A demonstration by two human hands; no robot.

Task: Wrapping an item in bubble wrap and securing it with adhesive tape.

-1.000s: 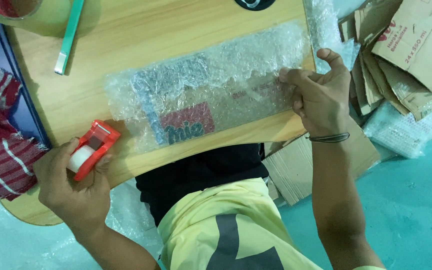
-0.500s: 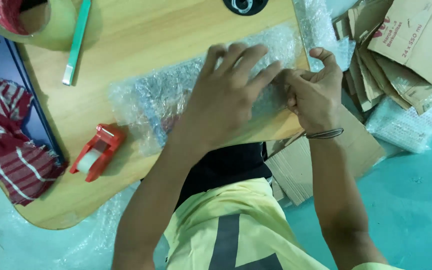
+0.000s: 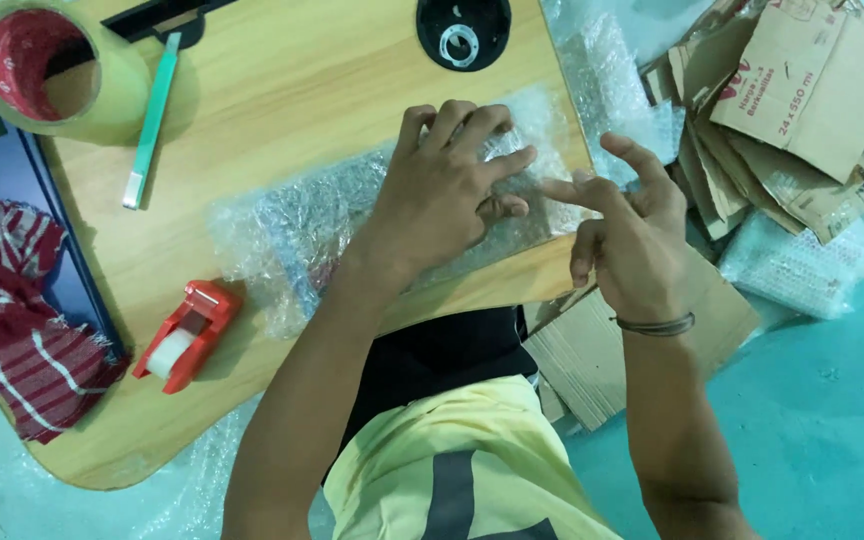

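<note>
A flat parcel wrapped in clear bubble wrap lies across the wooden table. My left hand presses flat on its right half, fingers spread over the wrap. My right hand hovers just off the parcel's right end, fingers apart, index finger pointing toward the left hand; it holds nothing that I can see. A red tape dispenser with a white roll lies on the table to the left of the parcel, apart from both hands.
A large roll of clear tape and a green cutter lie at the table's far left. A black round object sits at the top edge. Flattened cardboard boxes and bubble wrap pile up on the right. A red striped cloth lies left.
My left hand put down the red tape dispenser and moved right onto the parcel. My right hand has let go of the parcel's right end and lifted off it.
</note>
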